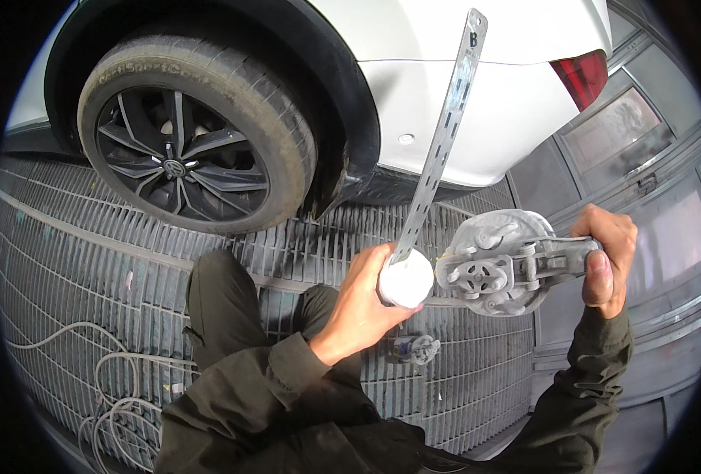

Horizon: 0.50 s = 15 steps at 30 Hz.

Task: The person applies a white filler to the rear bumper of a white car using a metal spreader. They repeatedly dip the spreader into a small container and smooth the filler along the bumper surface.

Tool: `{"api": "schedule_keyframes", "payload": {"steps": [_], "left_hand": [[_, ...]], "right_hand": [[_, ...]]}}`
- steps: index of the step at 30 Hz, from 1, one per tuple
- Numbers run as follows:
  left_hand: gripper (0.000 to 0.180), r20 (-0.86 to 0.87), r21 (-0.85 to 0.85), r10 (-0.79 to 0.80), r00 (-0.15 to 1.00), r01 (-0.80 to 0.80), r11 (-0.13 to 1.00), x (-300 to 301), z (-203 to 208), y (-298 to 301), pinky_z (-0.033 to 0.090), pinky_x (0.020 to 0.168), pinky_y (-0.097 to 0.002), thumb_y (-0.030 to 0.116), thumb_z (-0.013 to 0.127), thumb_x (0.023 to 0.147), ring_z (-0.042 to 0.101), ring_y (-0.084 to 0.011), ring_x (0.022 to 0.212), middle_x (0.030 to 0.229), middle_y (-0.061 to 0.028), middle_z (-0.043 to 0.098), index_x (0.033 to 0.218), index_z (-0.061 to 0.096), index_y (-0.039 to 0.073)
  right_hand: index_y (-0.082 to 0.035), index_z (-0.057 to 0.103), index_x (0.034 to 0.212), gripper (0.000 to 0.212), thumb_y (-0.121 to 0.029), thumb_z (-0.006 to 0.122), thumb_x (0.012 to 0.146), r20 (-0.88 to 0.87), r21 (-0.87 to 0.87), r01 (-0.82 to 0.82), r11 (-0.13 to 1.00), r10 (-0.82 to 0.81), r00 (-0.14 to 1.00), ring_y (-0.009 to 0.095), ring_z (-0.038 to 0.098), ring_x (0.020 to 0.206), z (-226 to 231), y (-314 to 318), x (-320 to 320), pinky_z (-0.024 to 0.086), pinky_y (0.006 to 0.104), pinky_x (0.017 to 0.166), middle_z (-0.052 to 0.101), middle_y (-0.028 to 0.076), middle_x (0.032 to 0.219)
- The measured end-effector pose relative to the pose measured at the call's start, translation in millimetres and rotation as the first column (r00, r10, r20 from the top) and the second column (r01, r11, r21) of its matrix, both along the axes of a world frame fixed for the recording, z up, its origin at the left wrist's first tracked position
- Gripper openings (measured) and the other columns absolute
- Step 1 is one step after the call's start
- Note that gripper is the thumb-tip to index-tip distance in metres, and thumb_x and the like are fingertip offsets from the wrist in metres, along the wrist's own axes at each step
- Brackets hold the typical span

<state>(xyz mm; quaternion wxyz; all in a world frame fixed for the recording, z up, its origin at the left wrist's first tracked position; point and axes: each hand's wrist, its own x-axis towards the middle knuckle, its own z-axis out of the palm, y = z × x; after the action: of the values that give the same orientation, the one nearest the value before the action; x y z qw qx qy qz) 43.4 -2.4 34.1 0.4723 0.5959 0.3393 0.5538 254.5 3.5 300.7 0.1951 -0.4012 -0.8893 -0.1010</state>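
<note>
My left hand point(356, 304) is closed around a small cup point(398, 302) whose round top shows white. A long slotted metal mixing stick point(443, 134) stands in the cup, slanting up and to the right. My right hand point(611, 253) grips the lever handle of a round, grey, paint-caked mixing lid point(497, 265). The lid's left edge lies right beside the cup; whether they touch, I cannot tell. Whatever is under the lid is hidden.
Ahead stands a white car point(414, 95) with a black-and-silver wheel point(175, 167). Slatted metal grating point(461, 395) covers the floor. A small grey, crusted object point(418, 348) lies below my left hand. A pale hose point(117, 403) coils at left. Grey panels point(611, 142) line the right.
</note>
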Motion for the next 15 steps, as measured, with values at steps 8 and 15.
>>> {"api": "schedule_keyframes", "payload": {"steps": [8,15], "left_hand": [[0.077,-0.005,0.005,0.003,1.000,-0.003,1.000,0.4,0.8,1.4,0.046,0.103,-0.0354,0.008,0.092,0.071,0.058,-0.0231,0.121,0.127,-0.0107,0.056,0.135,0.050,0.003],[0.078,-0.014,0.007,0.009,1.000,-0.008,1.000,1.7,1.9,1.8,0.047,0.103,-0.0357,0.010,0.092,0.071,0.058,-0.0233,0.121,0.126,-0.0106,0.056,0.136,0.050,0.003]], "right_hand": [[-0.001,0.051,0.064,0.059,-0.054,0.050,0.089,-0.005,0.013,0.015,1.000,-0.015,1.000,0.022,0.047,0.045,0.3,2.6,-1.5,0.032,0.0340,0.045,0.048,0.007,0.056],[-0.001,0.050,0.064,0.057,-0.052,0.049,0.088,0.007,0.010,0.018,1.000,-0.018,1.000,0.022,0.047,0.045,1.6,3.0,-2.6,0.032,0.0341,0.045,0.047,0.008,0.056]]}}
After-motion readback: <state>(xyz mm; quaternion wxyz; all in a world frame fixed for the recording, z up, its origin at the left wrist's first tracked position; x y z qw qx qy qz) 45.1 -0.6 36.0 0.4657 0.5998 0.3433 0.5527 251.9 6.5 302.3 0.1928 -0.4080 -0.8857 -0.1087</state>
